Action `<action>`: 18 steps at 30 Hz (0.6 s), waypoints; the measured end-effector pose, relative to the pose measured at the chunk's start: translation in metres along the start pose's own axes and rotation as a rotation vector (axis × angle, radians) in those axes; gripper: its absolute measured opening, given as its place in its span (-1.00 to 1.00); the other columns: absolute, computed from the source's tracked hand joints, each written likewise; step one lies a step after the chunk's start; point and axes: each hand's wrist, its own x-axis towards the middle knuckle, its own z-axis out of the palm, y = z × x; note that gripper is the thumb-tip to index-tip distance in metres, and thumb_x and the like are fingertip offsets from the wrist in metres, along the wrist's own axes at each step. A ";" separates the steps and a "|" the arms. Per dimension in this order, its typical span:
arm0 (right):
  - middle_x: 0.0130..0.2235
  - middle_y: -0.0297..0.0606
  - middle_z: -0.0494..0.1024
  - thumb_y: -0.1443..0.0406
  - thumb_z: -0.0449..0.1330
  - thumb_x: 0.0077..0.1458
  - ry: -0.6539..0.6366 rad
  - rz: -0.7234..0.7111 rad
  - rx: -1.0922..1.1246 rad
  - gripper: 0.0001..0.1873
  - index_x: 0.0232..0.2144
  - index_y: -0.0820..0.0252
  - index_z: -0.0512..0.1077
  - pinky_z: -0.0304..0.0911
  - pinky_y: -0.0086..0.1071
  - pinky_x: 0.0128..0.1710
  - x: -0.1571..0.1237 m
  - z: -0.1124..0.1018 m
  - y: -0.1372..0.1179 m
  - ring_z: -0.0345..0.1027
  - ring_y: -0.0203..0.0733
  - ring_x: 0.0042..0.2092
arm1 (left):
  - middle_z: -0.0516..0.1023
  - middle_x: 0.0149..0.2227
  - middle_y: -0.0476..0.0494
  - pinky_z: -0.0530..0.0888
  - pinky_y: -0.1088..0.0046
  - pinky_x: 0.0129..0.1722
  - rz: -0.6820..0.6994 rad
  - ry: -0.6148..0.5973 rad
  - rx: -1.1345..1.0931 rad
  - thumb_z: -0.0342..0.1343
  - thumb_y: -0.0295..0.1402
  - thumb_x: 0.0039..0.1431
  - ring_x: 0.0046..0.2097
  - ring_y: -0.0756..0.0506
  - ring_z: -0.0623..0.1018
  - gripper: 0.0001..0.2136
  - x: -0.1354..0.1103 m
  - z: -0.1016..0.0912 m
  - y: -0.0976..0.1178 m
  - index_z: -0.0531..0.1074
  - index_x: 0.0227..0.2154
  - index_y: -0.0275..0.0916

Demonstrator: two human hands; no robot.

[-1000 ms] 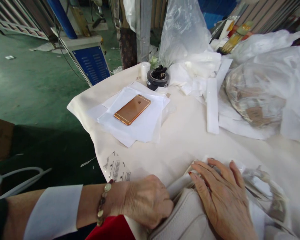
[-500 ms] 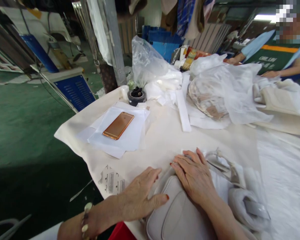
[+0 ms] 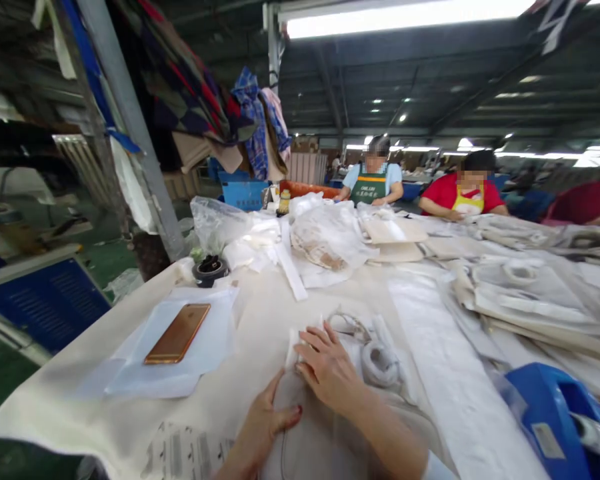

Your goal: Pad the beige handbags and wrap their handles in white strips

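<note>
A pale grey handbag (image 3: 310, 440) lies at the near edge of the cloth-covered table (image 3: 260, 313). My right hand (image 3: 330, 370) rests flat on its top, fingers spread and reaching onto white wrapping paper (image 3: 294, 341). My left hand (image 3: 265, 427) lies on the bag's left side, thumb out, fingers partly hidden under the right wrist. The bag's wrapped strap (image 3: 377, 357) coils just right of my right hand.
A gold phone (image 3: 178, 333) lies on white sheets (image 3: 200, 347) to the left. A black tape roll (image 3: 210, 269), plastic bags (image 3: 325, 233) and stacked bags (image 3: 530, 293) sit farther back. A blue tape dispenser (image 3: 560, 420) is at the right. Three people work across the table.
The view has tilted upward, showing the far table and other workers. Both hands stay on the handbag; the left hand has slid closer to the right one.
</note>
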 end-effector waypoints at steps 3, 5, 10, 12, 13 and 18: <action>0.13 -0.18 0.38 0.27 0.02 0.19 0.147 0.244 -0.032 -0.64 0.03 0.12 0.36 0.02 -0.01 0.23 -0.060 -0.026 0.006 0.14 -0.03 0.20 | 0.56 -0.09 -0.20 0.44 0.24 -0.02 -0.008 -0.071 -0.071 0.30 -0.10 -0.34 0.01 -0.35 0.47 -0.14 0.000 0.001 0.001 0.27 0.12 -0.31; 0.18 -0.07 0.31 0.16 -0.02 0.18 0.207 0.515 0.015 -0.51 0.11 0.22 0.28 0.07 -0.02 0.21 -0.109 -0.030 0.016 0.10 0.02 0.23 | 0.59 -0.16 -0.18 0.46 0.25 -0.06 0.001 -0.052 -0.078 0.31 -0.11 -0.33 -0.04 -0.33 0.51 -0.19 -0.005 0.003 0.005 0.31 0.09 -0.29; 0.28 -0.02 0.12 -0.12 -0.03 0.03 0.233 1.113 0.441 -0.10 0.25 0.35 0.01 -0.17 -0.20 0.30 -0.181 -0.012 0.036 -0.07 0.02 0.30 | 0.61 -0.31 -0.15 0.48 0.27 -0.12 0.099 -0.036 -0.055 0.32 -0.12 -0.33 -0.18 -0.30 0.56 -0.34 -0.011 0.007 0.015 0.45 -0.07 -0.29; 0.30 -0.02 0.05 -0.20 -0.03 -0.03 0.242 1.179 0.614 -0.03 0.23 0.38 0.06 -0.23 -0.31 0.30 -0.180 -0.016 0.032 -0.15 -0.01 0.32 | 0.61 -0.33 -0.17 0.49 0.26 -0.13 0.096 -0.029 -0.062 0.35 -0.10 -0.38 -0.18 -0.31 0.56 -0.34 -0.009 0.007 0.017 0.46 -0.11 -0.30; 0.30 -0.02 0.05 -0.21 0.00 -0.06 0.239 1.189 0.699 -0.03 0.20 0.37 0.13 -0.22 -0.34 0.30 -0.175 -0.022 0.029 -0.16 -0.01 0.32 | 0.61 -0.33 -0.18 0.49 0.26 -0.13 0.079 -0.023 -0.069 0.37 -0.10 -0.39 -0.16 -0.33 0.55 -0.34 -0.007 0.006 0.018 0.47 -0.13 -0.29; 0.01 -0.02 0.48 -0.13 0.11 -0.06 0.207 1.197 1.255 -0.28 -0.04 0.30 0.40 0.20 -0.18 0.10 -0.149 -0.060 0.012 0.30 0.09 0.11 | 0.61 -0.36 -0.28 0.50 0.15 -0.13 -0.144 -0.018 -0.108 0.40 -0.01 -0.49 -0.10 -0.42 0.53 -0.33 0.005 0.002 0.020 0.49 -0.25 -0.32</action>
